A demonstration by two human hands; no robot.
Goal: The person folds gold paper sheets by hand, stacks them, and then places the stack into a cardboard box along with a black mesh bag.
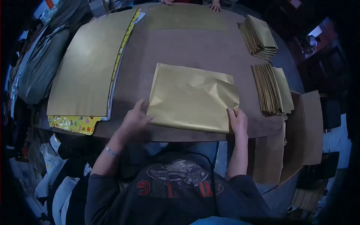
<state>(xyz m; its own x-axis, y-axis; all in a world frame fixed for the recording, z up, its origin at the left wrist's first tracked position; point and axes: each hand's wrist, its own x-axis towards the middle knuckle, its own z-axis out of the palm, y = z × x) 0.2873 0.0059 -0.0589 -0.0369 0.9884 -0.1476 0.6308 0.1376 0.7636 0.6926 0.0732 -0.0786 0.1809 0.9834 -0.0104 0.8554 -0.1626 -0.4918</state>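
A folded sheet of gold paper (187, 97) lies in front of me on the brown table, creased and bulging toward its right side. My right hand (239, 120) grips its lower right edge, thumb on top and fingers partly hidden underneath. Just off the lower left corner is my left hand (135, 118), slightly blurred, with its fingers apart and nothing in it. To the left rests a tall stack of flat gold sheets (90, 63) on yellow patterned wrapping (75, 124).
Two bundles of folded gold paper, a far one (262, 35) and a nearer one (272, 88), sit along the right side. An open cardboard box (309, 131) stands off the right edge. Across the table, another person's hands (215, 5) touch a flat gold sheet (183, 17).
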